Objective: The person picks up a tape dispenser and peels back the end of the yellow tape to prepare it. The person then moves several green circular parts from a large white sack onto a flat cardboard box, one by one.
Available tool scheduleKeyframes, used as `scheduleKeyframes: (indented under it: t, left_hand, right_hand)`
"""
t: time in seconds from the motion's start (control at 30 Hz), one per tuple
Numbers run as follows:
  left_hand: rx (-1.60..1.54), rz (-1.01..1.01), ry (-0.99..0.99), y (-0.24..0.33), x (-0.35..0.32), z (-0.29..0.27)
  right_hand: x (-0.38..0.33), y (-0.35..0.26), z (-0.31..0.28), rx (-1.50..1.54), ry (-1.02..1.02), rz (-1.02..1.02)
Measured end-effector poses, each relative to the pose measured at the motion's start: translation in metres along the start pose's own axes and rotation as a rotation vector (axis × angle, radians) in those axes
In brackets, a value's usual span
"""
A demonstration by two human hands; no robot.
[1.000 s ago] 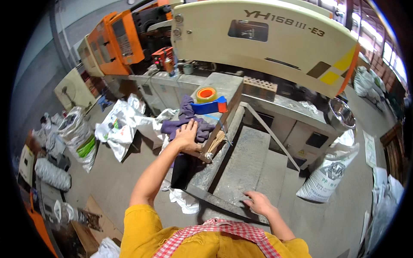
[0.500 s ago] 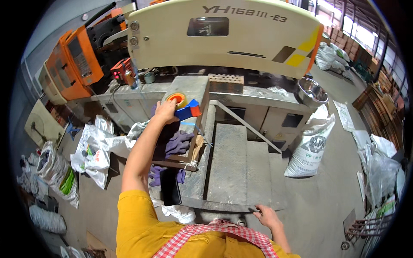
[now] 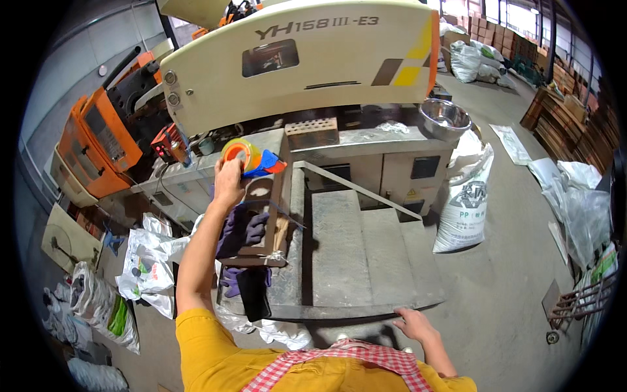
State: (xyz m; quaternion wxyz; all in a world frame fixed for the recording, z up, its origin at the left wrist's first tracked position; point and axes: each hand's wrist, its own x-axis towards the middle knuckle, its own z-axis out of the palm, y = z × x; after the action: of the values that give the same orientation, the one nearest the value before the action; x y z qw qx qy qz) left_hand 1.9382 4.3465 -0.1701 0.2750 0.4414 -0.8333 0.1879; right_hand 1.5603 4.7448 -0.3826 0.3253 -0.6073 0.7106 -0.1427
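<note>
Fingers of the left hand [image 3: 228,185] were wrapped around the tape dispenser [image 3: 266,162], above the tabletop [image 3: 269,140] near its left edge; purple gloves [image 3: 240,230] lay toward its near-left corner. Right hand [image 3: 419,325] was empty, loosely bent.

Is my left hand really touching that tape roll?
Touching. The head view shows the left hand with its fingers closed on the near side of the tape roll, no gap showing between them.
</note>
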Motion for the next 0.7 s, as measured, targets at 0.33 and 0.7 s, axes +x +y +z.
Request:
scheduleKeyframes:
  t: [0.33,0.7]
  left_hand:
    - [-0.525,0.494,0.292,0.326,0.019,-0.035]
    - [-0.845,0.859,0.358,0.648,0.032,-0.022]
  right_hand:
    - [-0.079,0.088,-0.098,0.294,0.539,-0.158]
    - [-0.246,0.181,-0.268,0.301,1.131,-0.366]
